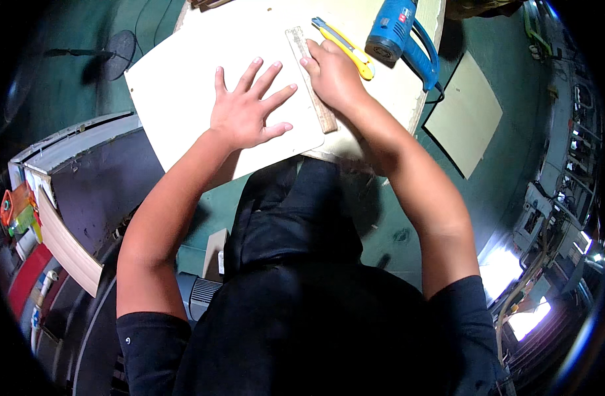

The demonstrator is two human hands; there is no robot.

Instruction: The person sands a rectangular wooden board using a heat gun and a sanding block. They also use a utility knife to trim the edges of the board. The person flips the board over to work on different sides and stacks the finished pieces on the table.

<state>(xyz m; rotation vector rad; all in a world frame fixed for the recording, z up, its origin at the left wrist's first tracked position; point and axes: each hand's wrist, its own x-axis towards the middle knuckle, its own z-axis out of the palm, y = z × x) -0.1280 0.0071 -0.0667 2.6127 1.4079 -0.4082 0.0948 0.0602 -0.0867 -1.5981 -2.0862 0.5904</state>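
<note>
My left hand (246,117) lies flat with fingers spread on a cream-coloured sheet (177,86), pressing on its surface. My right hand (335,72) is closed on the upper part of a narrow, worn wooden strip (319,102), its thumb and forefinger at the strip's edge. The strip lies slanted near the sheet's right side. Just right of that hand is a yellow utility knife (345,47) with a grey front end. Farther right, a blue heat gun (390,33) rests at the table's far right. The fingers under my right hand are partly hidden.
Another cream panel (466,115) leans or lies low at the right. To the left is a dark-sided cabinet (104,178) with a curved pale board (68,241) by it. A round grey base (121,54) stands at the far left. Machinery (547,211) lines the right.
</note>
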